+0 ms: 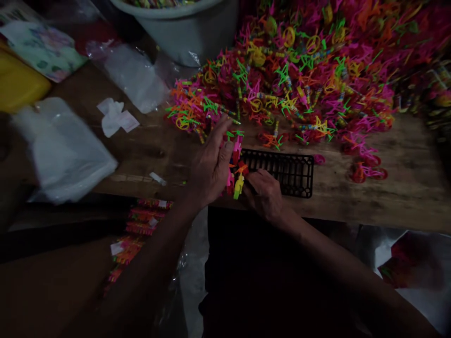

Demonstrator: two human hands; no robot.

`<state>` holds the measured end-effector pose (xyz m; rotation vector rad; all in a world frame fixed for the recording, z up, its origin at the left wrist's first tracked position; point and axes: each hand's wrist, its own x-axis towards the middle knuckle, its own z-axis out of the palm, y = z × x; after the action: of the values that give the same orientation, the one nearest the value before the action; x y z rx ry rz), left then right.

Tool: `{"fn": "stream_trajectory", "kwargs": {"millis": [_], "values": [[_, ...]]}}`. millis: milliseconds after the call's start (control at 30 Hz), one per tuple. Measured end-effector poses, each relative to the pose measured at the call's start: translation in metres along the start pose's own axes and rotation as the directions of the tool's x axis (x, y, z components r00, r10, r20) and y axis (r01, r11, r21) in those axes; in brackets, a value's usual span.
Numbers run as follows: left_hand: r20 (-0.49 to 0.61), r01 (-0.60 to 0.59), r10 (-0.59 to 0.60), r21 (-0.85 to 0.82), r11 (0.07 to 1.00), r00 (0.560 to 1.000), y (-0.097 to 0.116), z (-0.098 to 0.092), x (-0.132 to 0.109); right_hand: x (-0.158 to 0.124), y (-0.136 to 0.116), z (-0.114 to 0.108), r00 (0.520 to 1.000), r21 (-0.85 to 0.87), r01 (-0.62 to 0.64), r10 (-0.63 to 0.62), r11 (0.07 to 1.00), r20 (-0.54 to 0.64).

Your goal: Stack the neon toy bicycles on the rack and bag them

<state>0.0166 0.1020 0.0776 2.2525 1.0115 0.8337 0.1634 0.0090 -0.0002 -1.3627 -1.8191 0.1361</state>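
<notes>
Gripping a small bundle of neon plastic toys (237,174) just left of the black grid tray (287,171), my left hand (210,166) is closing its fingers round them, apparently to keep them aligned, while my right hand (265,193) is pinching the bundle's lower end. I am working at a worn wooden table (405,188) in dim light, with clear bags (63,150) far left of the tray and a toy heap (310,75) behind it.
</notes>
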Motion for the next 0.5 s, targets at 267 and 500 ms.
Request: {"fn": "stream_trajectory", "kwargs": {"millis": [267,500], "values": [[0.139,0.007,-0.023,0.11,0.994,0.99,0.021,-0.011,-0.001,0.0,-0.003,0.002,1.0,-0.001,-0.002,0.002,1.0,0.004],[-0.02,0.214,-0.225,0.388,0.896,0.974,0.043,0.01,-0.006,-0.001,-0.003,0.004,0.989,0.117,-0.124,0.112,0.985,0.101]]}}
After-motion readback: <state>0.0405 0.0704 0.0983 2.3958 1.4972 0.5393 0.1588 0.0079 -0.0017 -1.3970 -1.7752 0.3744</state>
